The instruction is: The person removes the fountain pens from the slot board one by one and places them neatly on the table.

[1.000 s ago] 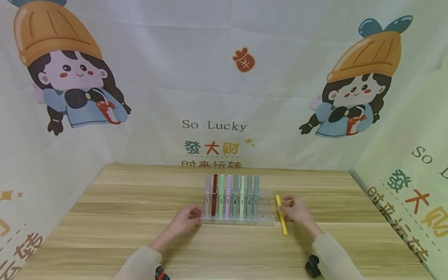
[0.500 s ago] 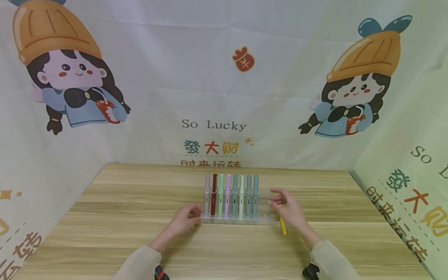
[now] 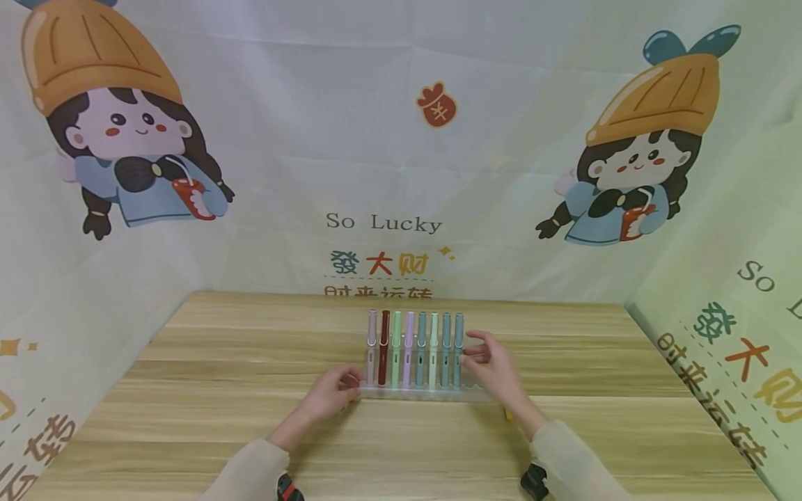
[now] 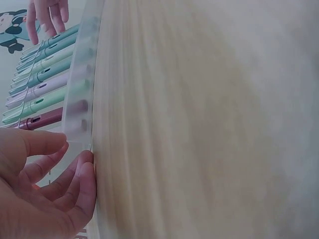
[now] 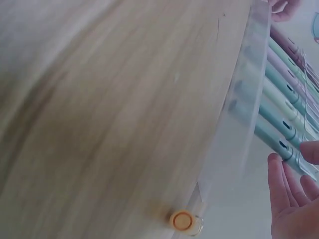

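A clear pen rack [image 3: 426, 394] holds a row of upright capped pens. From left to right they run mauve, dark red [image 3: 383, 348], green, lilac, then teal and pale mint ones. My left hand [image 3: 332, 394] holds the rack's left end, fingertips at its corner in the left wrist view. At the other end of the row, my right hand [image 3: 495, 369] has its thumb and fingers apart beside the rightmost teal pen [image 5: 271, 137], fingertips right at its side. A yellow pen [image 5: 183, 221] lies on the table past the rack's right end, mostly hidden by the right forearm in the head view.
The rack stands on a wood-grain table [image 3: 250, 362]. A printed cloth backdrop [image 3: 282, 139] rises behind and along both sides. Dark wrist devices [image 3: 535, 480] sit below both sleeves.
My right hand has let go of the yellow pen, leaving it on the table, and moved left to the rightmost teal pen. The left hand has stayed at the rack's left end.
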Action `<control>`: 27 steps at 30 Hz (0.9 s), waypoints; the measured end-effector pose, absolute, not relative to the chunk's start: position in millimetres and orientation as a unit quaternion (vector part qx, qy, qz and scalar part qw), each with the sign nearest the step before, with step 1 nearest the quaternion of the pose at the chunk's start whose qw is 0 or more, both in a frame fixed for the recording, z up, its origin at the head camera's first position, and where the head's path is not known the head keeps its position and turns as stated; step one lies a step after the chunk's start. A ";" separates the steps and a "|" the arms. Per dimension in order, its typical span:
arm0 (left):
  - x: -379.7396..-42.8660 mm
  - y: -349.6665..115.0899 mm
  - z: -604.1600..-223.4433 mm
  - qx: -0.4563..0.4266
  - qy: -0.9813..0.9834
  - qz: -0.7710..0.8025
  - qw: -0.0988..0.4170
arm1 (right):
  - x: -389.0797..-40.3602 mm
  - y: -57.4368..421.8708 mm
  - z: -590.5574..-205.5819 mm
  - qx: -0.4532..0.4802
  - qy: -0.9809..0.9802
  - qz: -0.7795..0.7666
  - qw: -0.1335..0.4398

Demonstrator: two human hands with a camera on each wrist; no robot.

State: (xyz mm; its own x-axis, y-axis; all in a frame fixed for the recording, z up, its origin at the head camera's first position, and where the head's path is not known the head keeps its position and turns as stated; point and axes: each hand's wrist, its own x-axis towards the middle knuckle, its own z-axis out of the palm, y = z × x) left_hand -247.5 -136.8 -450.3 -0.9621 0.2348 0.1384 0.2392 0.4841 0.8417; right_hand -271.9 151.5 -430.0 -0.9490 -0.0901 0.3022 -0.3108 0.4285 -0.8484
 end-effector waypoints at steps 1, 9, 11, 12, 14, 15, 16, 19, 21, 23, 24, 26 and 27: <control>-247.5 -136.9 -450.3 -0.138 -0.861 -0.490 0.002 | -272.6 149.9 -430.4 0.120 -0.838 0.522 0.105; -248.1 -136.5 -451.1 -0.129 -0.863 -0.489 -0.003 | -276.5 141.0 -433.8 0.109 -0.834 0.531 0.105; -248.1 -136.3 -451.1 -0.126 -0.863 -0.490 -0.004 | -277.4 139.8 -435.1 0.108 -0.835 0.528 0.108; -248.2 -136.2 -451.2 -0.126 -0.863 -0.489 -0.004 | -277.9 139.3 -435.8 0.107 -0.835 0.529 0.107; -248.4 -136.2 -451.5 -0.126 -0.862 -0.491 -0.005 | -278.6 138.3 -436.5 0.105 -0.834 0.531 0.104; -248.5 -136.2 -451.7 -0.128 -0.862 -0.491 -0.005 | -278.9 138.0 -437.0 0.103 -0.833 0.533 0.102; -248.7 -136.3 -451.9 -0.129 -0.862 -0.491 -0.005 | -279.3 137.6 -437.3 0.103 -0.832 0.535 0.101; -249.2 -136.4 -452.5 -0.130 -0.862 -0.490 -0.005 | -280.1 136.8 -438.1 0.107 -0.829 0.539 0.103; -249.3 -136.5 -452.7 -0.130 -0.863 -0.489 -0.005 | -280.5 136.5 -438.9 0.110 -0.827 0.541 0.107; -249.2 -136.5 -452.8 -0.128 -0.863 -0.488 -0.006 | -280.4 136.2 -439.2 0.111 -0.827 0.539 0.112; -249.1 -136.4 -452.8 -0.127 -0.863 -0.488 -0.007 | -280.2 136.0 -439.4 0.110 -0.828 0.538 0.115; -249.0 -136.4 -452.5 -0.124 -0.863 -0.490 -0.009 | -279.9 135.7 -439.4 0.109 -0.829 0.535 0.120; -249.1 -136.4 -452.5 -0.123 -0.862 -0.491 -0.010 | -279.8 135.5 -439.1 0.107 -0.830 0.534 0.122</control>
State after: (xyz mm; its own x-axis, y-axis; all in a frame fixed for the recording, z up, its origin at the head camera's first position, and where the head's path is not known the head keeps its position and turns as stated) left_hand -249.1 -136.4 -452.5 -0.9697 0.2211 0.1042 0.2024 0.4871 0.8496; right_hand -279.8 135.5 -439.1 -0.9471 -0.0478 0.3174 -0.3087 0.4069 -0.8597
